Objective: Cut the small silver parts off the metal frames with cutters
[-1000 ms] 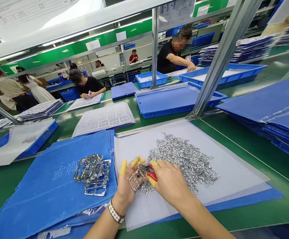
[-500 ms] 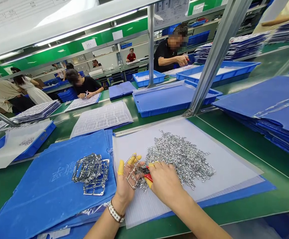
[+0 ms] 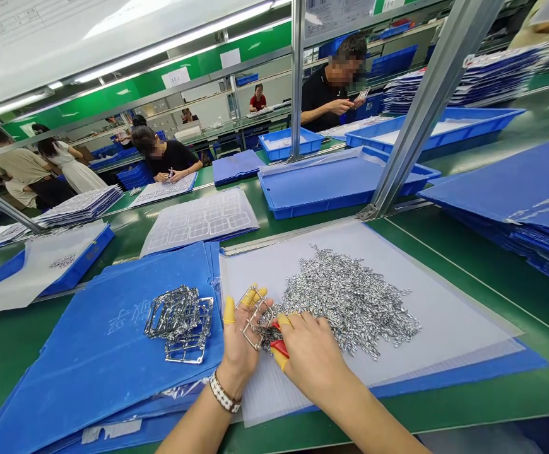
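Observation:
My left hand (image 3: 242,334), wearing yellow finger cots, holds a shiny chrome sprue frame (image 3: 252,320) in its curled fingers, palm up. Red-handled cutting pliers (image 3: 279,346) are gripped in my right hand (image 3: 310,353), with their tip close to the frame; the jaws are hard to make out. Beside both hands a heap of small silvery parts (image 3: 350,296) spreads over a white sheet (image 3: 449,315). Left of my hands, a stack of similar chrome frames (image 3: 180,318) lies on a blue plastic sheet (image 3: 94,334).
A metal post (image 3: 426,107) rises behind the white sheet. Blue trays (image 3: 331,205) stand beyond it, and a stack of blue sheets (image 3: 515,189) lies at the right. Across the bench, a person in black (image 3: 173,161) and another co-worker (image 3: 326,94) handle small parts.
The view has shifted slightly, moving the scene a little to the right. The pliers and frame stay close together in my hands. A co-worker at the back has raised a frame-like piece.

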`<move>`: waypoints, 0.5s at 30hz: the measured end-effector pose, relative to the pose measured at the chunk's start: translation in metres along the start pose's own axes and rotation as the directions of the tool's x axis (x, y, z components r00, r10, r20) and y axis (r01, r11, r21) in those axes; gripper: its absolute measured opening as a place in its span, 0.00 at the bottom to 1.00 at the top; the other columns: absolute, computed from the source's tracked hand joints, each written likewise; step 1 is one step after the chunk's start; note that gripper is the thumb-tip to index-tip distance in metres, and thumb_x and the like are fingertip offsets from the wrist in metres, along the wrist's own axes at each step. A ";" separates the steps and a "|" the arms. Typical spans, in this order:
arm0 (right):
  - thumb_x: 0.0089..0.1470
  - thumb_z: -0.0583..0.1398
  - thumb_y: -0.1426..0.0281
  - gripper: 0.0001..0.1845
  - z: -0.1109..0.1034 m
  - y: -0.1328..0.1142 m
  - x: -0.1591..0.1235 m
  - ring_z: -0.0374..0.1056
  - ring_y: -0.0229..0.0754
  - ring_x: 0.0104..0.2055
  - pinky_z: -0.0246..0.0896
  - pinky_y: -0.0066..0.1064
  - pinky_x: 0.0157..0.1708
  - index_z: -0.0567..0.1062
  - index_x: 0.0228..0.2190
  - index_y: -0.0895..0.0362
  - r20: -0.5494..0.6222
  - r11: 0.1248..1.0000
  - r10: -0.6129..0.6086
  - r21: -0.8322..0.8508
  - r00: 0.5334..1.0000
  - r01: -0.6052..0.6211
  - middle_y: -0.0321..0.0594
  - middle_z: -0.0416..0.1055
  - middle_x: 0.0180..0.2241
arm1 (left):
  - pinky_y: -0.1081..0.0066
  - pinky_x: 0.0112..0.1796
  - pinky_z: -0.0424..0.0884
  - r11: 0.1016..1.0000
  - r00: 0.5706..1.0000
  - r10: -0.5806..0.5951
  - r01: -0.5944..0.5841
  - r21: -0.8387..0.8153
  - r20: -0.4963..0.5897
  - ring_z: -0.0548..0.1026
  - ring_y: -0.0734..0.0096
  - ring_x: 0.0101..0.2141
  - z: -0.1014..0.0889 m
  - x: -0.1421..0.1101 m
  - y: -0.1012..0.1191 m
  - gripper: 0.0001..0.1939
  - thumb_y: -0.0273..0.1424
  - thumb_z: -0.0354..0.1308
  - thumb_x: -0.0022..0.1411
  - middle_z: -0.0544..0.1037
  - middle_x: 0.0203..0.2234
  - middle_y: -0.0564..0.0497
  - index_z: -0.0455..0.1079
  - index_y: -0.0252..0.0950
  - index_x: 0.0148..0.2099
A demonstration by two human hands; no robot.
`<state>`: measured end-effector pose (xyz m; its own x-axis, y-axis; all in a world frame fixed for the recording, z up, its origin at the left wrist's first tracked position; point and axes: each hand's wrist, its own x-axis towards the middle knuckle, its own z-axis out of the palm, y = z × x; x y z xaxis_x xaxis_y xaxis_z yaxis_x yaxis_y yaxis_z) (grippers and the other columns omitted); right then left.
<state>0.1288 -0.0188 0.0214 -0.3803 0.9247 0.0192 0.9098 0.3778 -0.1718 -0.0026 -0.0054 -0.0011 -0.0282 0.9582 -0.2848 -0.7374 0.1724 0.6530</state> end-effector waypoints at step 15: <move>0.52 0.57 0.69 0.11 0.001 -0.006 0.005 0.69 0.53 0.41 0.57 0.42 0.38 0.73 0.38 0.57 0.014 1.000 -0.012 -0.001 1.000 0.012 0.47 0.73 0.36 | 0.66 0.44 0.70 0.967 0.987 0.160 -0.153 0.204 -0.021 0.70 0.58 0.50 -0.008 0.001 -0.014 0.26 0.49 0.55 0.58 0.72 0.52 0.45 0.70 0.38 0.52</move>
<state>0.1214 -0.0160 0.0217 -0.3939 0.9191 0.0071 0.9052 0.3893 -0.1704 0.0026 -0.0088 -0.0159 -0.1601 0.9684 -0.1913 -0.5712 0.0672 0.8181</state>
